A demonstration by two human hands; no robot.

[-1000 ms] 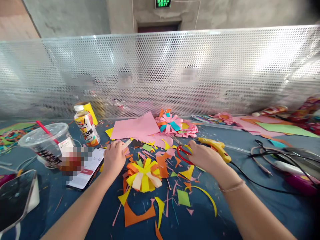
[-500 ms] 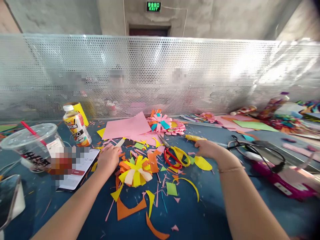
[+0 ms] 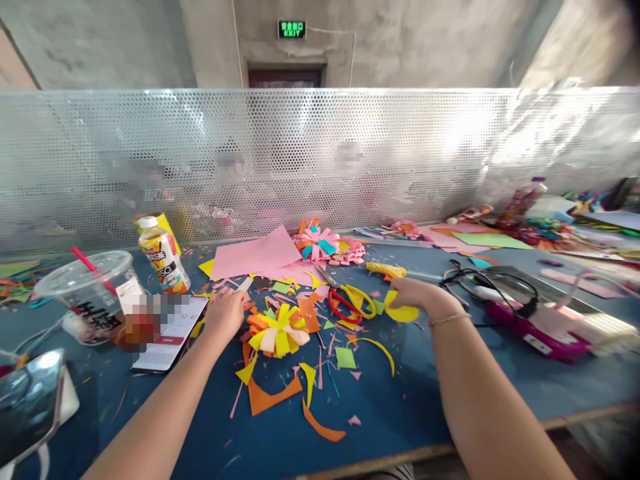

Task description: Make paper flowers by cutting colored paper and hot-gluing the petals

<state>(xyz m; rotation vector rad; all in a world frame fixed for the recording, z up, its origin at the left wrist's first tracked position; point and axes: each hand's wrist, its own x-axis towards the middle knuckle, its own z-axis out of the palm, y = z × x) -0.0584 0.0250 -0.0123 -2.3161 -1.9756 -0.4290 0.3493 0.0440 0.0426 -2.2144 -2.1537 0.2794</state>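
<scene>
Two bare hands low over a blue counter (image 3: 425, 400) littered with cut coloured paper. Right hand (image 3: 417, 297) curled, grip closed around a yellow scrap (image 3: 403, 312). Just left of that grip, red-and-yellow scissors (image 3: 350, 303) lying flat; just beyond it, a yellow glue gun (image 3: 385, 270); to its right, a tangle of black cables (image 3: 493, 283).

Left hand (image 3: 226, 313) knuckles up, a pale paper strip (image 3: 245, 285) poking out past the fingertips. Cannot tell whether pinched or only touched. Immediately right of that grip, an orange-and-yellow paper flower (image 3: 277, 330); to its left, a lidded plastic cup (image 3: 85, 293) with a red straw and a small juice bottle (image 3: 163, 257).

Likely risks: thin scrap creased or torn by a tight squeeze; forearm sweeping loose cuttings off the near edge; wrist brushing the scissor blades or the glue gun's tip; left elbow tipping the cup.

Hard to make out: fingertips of both hands, tucked underneath; glue gun's nozzle; labels near the cup, blurred; figures behind the perforated screen.
</scene>
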